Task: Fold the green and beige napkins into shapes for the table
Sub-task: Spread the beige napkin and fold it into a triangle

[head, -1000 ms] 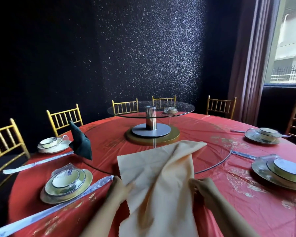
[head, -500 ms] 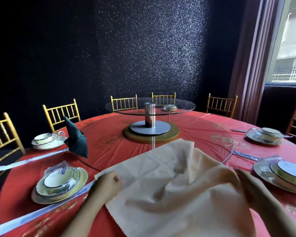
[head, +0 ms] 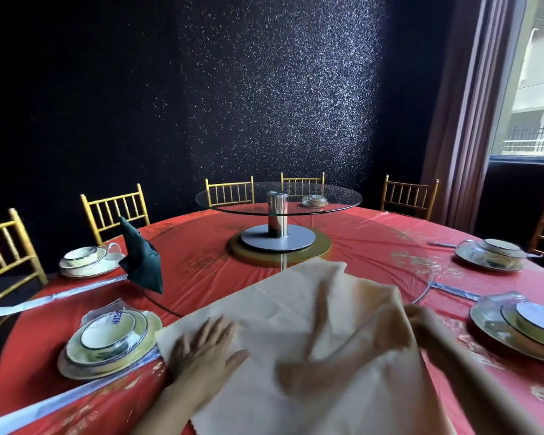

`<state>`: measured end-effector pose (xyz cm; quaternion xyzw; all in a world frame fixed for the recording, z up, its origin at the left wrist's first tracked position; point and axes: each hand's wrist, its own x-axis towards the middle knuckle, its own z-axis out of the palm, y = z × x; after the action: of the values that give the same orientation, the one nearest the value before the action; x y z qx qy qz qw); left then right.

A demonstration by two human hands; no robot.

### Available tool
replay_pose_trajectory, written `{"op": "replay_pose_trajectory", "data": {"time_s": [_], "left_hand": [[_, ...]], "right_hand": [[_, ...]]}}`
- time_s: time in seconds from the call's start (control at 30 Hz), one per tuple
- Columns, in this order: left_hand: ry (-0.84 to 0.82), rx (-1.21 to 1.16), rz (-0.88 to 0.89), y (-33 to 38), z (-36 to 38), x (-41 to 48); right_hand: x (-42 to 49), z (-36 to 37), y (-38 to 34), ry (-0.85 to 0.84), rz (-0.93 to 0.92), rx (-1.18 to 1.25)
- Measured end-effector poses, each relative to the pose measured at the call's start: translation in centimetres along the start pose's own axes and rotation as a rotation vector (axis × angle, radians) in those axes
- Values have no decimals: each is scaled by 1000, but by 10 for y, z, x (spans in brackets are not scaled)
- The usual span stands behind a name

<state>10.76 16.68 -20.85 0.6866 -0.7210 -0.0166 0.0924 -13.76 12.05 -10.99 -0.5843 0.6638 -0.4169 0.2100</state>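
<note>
A large beige napkin (head: 299, 312) lies spread and wrinkled on the red tablecloth (head: 358, 243) in front of me. My left hand (head: 206, 346) lies flat on its left part, fingers straight and spread. My right hand (head: 421, 324) grips a raised fold at the napkin's right edge. A dark green napkin (head: 140, 262), folded into a standing pointed shape, stands at the left beyond a place setting.
Wrapped plate-and-bowl settings sit at near left (head: 107, 337), far left (head: 87, 260), near right (head: 522, 324) and far right (head: 492, 252). Wrapped chopsticks (head: 57, 295) lie at left. A glass turntable (head: 278, 199) on a steel post stands at the centre. Gold chairs (head: 115, 208) ring the table.
The napkin came down from being held up and now lies spread on the table. My left hand let go of its edge and flattened onto the cloth; my right hand moved out to the right.
</note>
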Motion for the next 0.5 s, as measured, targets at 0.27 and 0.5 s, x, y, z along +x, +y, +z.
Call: {"op": "replay_pose_trajectory", "data": {"time_s": [0.27,0.5], "left_hand": [[-88,-50,-71,2,-10,4],[-193,-438,608,43,2,-37]], "right_hand": [[10,-109,116,199,3,-947],[-37,-62,173,-306,-409,-777]]}}
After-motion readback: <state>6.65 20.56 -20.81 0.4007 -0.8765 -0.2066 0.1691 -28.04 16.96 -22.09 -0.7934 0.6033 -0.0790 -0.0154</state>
